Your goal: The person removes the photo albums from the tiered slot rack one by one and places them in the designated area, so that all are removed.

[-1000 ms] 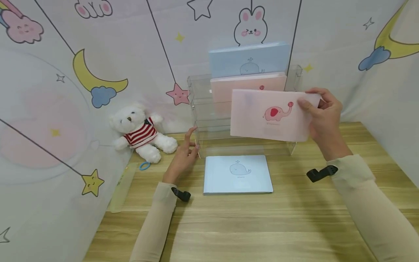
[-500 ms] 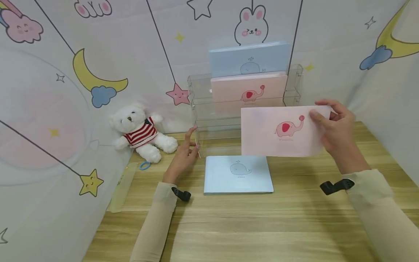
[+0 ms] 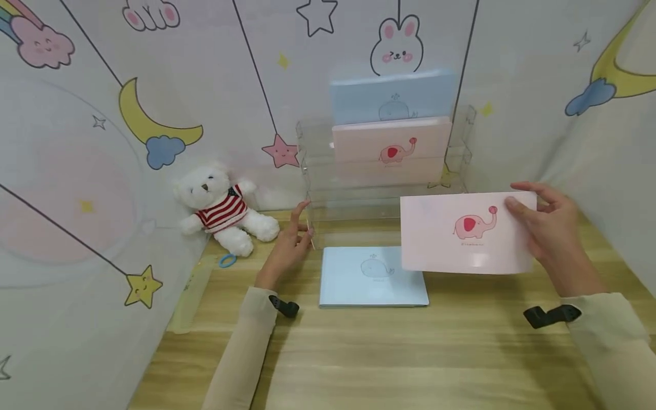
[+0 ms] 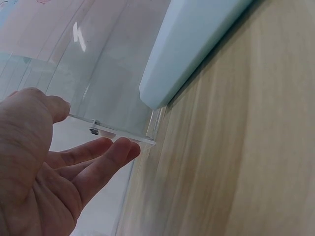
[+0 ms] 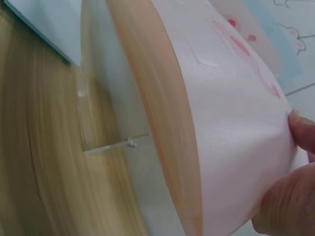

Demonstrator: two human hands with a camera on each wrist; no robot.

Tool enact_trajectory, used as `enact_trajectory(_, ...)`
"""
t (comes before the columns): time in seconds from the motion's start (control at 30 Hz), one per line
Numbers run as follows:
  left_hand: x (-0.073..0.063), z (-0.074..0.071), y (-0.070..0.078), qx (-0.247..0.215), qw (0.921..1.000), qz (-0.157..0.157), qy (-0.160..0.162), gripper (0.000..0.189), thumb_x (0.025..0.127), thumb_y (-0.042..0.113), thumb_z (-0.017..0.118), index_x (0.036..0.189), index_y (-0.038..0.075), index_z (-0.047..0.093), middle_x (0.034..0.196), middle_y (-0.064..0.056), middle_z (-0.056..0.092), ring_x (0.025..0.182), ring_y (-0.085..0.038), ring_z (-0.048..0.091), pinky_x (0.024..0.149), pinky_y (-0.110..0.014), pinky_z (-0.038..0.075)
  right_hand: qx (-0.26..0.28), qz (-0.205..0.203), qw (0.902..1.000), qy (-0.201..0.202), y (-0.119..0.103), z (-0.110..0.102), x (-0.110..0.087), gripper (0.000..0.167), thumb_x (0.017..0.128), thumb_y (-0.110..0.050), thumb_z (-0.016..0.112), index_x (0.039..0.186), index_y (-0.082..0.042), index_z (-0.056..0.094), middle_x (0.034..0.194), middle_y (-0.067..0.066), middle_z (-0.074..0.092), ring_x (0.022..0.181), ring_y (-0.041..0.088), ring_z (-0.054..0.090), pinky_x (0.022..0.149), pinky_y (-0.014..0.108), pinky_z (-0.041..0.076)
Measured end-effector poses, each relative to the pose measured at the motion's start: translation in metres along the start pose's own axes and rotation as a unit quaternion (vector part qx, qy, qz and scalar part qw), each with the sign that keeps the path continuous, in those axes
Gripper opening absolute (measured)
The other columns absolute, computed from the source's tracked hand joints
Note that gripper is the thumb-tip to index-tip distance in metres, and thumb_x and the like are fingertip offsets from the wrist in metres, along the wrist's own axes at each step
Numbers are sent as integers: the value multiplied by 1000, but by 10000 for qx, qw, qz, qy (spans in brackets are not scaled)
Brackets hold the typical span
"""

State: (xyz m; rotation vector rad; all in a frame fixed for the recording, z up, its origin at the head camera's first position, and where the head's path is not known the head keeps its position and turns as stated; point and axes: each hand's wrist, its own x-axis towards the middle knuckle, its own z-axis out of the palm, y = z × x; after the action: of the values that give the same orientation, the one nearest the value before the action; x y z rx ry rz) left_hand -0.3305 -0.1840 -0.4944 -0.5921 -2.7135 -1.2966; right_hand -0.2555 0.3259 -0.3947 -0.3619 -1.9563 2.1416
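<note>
One pink booklet, edge partly hidden

The held pink booklet hid the upper right corner of the blue booklet on the table, part of the clear rack and some fingers of the right hand. The right wrist view cut that hand off. The whale's caption (tiny lettering) was too faint to read.
</note>
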Motion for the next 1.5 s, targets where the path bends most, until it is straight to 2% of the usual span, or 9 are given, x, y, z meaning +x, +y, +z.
enact_trajectory(0.1,-1,2,-2,-69,10000,49,-24,73,114,21,52,167,52,11,129,-25,73,85,-30,79,76,-37,60,159,12,9998,-77,5,-10,-1,55,89,-21,88,141,-23,72,117,-17,56,76,3,74,67,17,61)
enact_trajectory(0.2,-1,2,-2,-152,9998,137,27,73,114,20,52,167,52,12,127,-24,73,84,-31,79,74,-36,59,537,-55,9983,-199,7,-18,-2,50,89,-12,88,137,-19,75,123,-16,50,75,4,75,66,19,61)
enact_trajectory(0.3,-1,1,0,-165,9997,192,46,73,114,20,52,167,52,12,125,-22,73,83,-32,78,74,-37,59,598,9,9980,-209,9,-26,-3,49,87,-11,89,133,-21,78,118,-16,60,73,6,76,65,21,61)
enact_trajectory(0.43,-1,1,0,-132,9997,203,23,72,114,21,52,167,50,13,125,-22,73,83,-32,78,75,-39,58,358,119,9992,-109,12,-35,-5,49,86,-13,91,132,-24,78,110,-15,65,72,5,75,65,20,61)
enact_trajectory(0.63,-1,1,0,-67,9998,194,28,71,114,21,52,167,50,13,127,-22,73,83,-29,78,76,-40,59,348,278,9990,-50,18,-42,-7,46,86,-7,89,129,-21,80,125,-19,48,74,3,72,64,20,61)
enact_trajectory(0.9,-1,0,-2,-63,9998,172,2,73,114,20,51,167,51,11,128,-22,73,83,-25,78,75,-37,59,-132,644,9978,-3,31,-50,-2,37,86,-15,91,120,-29,84,111,-15,58,69,3,71,60,23,60)
enact_trajectory(1.2,-4,0,-5,-85,9999,138,10,74,114,21,52,166,54,11,128,-23,73,85,-28,79,77,-40,60,-1073,1124,9878,-46,49,-53,9,43,93,-24,86,134,-32,76,112,-21,51,78,-3,65,68,17,57)
enact_trajectory(1.27,-3,0,-6,-93,9999,145,-4,74,114,21,52,166,54,11,129,-23,73,85,-28,79,77,-39,61,-1224,1131,9860,-43,52,-54,12,39,93,-26,86,131,-35,77,111,-22,51,78,-3,63,68,17,55)
enact_trajectory(1.5,-2,0,-6,-89,9999,124,0,74,114,20,53,166,53,12,128,-23,73,85,-30,79,77,-39,60,-1017,1323,9859,-117,67,-56,23,29,88,-26,91,114,-39,83,109,-17,53,74,1,66,66,23,57)
